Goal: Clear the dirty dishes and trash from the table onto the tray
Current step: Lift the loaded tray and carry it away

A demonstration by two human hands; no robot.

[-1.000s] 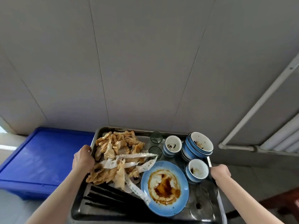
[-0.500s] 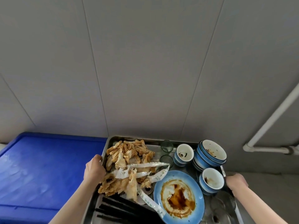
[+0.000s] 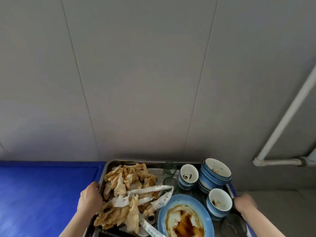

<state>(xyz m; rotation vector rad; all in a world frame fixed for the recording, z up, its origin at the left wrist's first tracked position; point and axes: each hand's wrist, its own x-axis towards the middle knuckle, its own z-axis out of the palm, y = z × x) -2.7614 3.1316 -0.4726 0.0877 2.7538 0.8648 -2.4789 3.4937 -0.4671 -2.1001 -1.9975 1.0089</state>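
A steel tray (image 3: 109, 164) is carried at the bottom centre, loaded with dishes and trash. My left hand (image 3: 89, 200) grips its left rim and my right hand (image 3: 245, 203) grips its right rim. On the tray lie stained crumpled napkins (image 3: 126, 178), torn white paper wrappers (image 3: 150, 189), a blue plate (image 3: 184, 218) smeared with brown sauce, a stack of blue bowls (image 3: 215, 175), two small blue cups (image 3: 188, 177) (image 3: 219, 203), and two small glasses (image 3: 169, 167). Black chopsticks lie at the tray's near edge, mostly cut off.
A blue plastic lid or bin top (image 3: 42, 194) lies to the left, beside and below the tray. A grey panelled wall (image 3: 153, 74) fills the view ahead. A white pipe (image 3: 280, 127) runs down the wall at the right.
The tray, held in both hands, has shifted right and lower in view. The blue surface now spreads wider at the left. Both hands keep their hold on the rims.
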